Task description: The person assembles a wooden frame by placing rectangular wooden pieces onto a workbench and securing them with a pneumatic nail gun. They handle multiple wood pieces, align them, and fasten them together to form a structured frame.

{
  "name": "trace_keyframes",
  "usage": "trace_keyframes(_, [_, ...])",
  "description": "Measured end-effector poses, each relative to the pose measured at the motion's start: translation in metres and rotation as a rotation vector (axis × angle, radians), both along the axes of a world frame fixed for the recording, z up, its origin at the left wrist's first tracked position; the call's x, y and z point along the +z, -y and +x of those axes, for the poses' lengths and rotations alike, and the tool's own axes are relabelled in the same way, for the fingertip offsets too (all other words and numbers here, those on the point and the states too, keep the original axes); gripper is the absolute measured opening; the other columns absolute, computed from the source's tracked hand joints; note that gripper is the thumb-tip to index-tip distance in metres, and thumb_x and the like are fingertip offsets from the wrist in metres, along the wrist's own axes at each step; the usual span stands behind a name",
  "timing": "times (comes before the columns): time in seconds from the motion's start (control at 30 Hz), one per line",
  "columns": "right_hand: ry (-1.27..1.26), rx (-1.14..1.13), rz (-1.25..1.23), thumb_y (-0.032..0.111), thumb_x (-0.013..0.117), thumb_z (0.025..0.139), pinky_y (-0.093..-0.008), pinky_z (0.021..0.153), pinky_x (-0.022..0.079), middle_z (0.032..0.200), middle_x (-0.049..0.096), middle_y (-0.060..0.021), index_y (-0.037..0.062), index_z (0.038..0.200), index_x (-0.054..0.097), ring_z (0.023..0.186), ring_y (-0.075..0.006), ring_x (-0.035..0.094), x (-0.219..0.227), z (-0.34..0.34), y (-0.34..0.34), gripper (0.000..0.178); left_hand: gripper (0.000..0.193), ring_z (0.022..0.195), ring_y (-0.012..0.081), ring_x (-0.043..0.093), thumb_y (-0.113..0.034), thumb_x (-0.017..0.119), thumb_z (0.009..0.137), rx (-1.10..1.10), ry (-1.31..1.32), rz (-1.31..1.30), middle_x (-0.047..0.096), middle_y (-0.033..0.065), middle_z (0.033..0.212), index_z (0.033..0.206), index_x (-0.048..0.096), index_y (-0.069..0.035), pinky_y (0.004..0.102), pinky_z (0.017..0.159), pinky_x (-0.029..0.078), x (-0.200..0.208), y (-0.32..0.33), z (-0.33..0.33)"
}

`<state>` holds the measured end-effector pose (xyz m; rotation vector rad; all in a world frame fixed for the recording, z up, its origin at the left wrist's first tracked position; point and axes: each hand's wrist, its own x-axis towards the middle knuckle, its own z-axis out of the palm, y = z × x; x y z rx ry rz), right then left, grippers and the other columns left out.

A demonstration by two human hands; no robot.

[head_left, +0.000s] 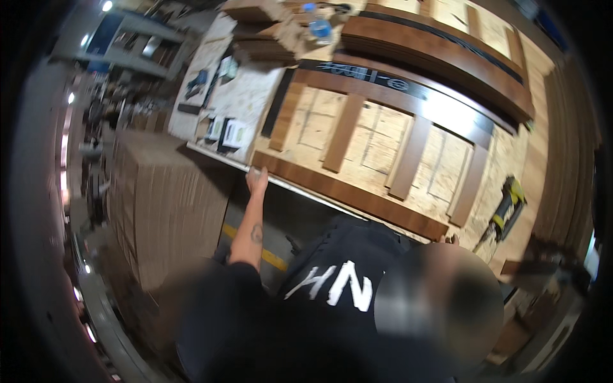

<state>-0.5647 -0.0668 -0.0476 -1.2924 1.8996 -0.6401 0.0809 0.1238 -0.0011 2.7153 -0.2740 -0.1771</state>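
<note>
A long brown wooden board (351,195) lies along the near edge of the workbench. At its left end is my left hand (257,179), closed on the board's end. My right hand (450,240) grips the opposite end; only its fingertips show, and a blurred patch hides the forearm. Beyond the board, several brown slats (345,132) run away from me toward a wide brown panel (440,115) with a dark strip and pale lettering. Gaps separate the near slat ends from the long board.
A yellow-green and black power tool (507,207) lies at the right. Stacked brown boards (434,57) and a plastic bottle (319,27) are at the back. Small boxes (233,134) sit on the white surface to the left. A tall cardboard stack (175,210) stands beside the bench.
</note>
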Motion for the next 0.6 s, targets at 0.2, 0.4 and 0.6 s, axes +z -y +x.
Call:
trace_keyframes(0.2, [-0.170, 0.200, 0.075, 0.030, 0.072, 0.095, -0.0394, 0.102, 0.050, 0.129, 0.067, -0.0224, -0.0026, 0.140, 0.055, 0.117, -0.0315, 0.067, 0.036, 0.014, 0.019, 0.058, 0.057, 0.131, 0.0402, 0.056, -0.030, 0.066, 0.090, 0.071, -0.187, 0.052, 0.062, 0.0298, 0.134, 0.131, 0.062, 0.008, 0.0438, 0.111, 0.042, 0.006, 0.002, 0.074])
trace_keyframes(0.4, [-0.077, 0.146, 0.099, 0.031, 0.073, 0.095, -0.0383, 0.107, 0.047, 0.134, 0.064, -0.0238, -0.0026, 0.141, 0.055, 0.125, -0.0317, 0.062, 0.015, 0.005, 0.023, 0.060, 0.046, 0.122, 0.0483, 0.058, -0.021, 0.062, 0.081, -0.168, -0.026, 0.019, 0.062, 0.0358, 0.125, 0.115, 0.066, 0.011, 0.0489, 0.108, 0.044, -0.023, 0.014, 0.063])
trace_keyframes(0.6, [-0.081, -0.014, 0.046, 0.034, 0.071, 0.096, -0.0389, 0.110, 0.044, 0.136, 0.062, -0.0242, -0.0044, 0.141, 0.053, 0.129, -0.0326, 0.059, 0.007, -0.011, 0.019, 0.062, 0.045, 0.117, 0.0486, 0.058, -0.023, 0.060, 0.086, -0.196, -0.051, 0.024, 0.063, 0.0361, 0.118, 0.116, 0.065, 0.010, 0.0500, 0.104, 0.046, -0.024, 0.019, 0.028])
